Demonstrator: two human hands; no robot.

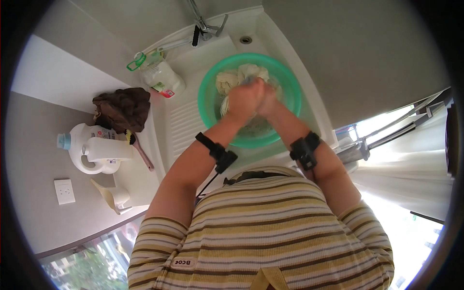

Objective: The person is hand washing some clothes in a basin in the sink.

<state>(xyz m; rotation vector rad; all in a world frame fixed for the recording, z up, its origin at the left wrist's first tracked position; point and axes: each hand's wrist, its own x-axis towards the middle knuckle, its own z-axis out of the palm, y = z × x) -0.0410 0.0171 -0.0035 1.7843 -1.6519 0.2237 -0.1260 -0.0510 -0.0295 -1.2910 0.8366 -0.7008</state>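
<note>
A green plastic basin (207, 117) stands in the white laundry sink (186, 104), with cream-coloured cloth (229, 81) and some water in it. My left hand (242, 100) and my right hand (267, 100) are pressed together over the middle of the basin. Both are closed, their fingers blurred and mostly hidden, and the cloth bunches around and beyond them. A small blue-grey patch shows just past the fingertips; what it is I cannot tell. Black straps with small devices circle both forearms.
A chrome tap (208, 30) and a drain hole (246, 40) lie at the far end. Left of the basin are a clear jug with a green handle (162, 79), a ribbed washboard (180, 126), a dark brown cloth (123, 108), white detergent bottles (104, 149) and a brush (143, 153).
</note>
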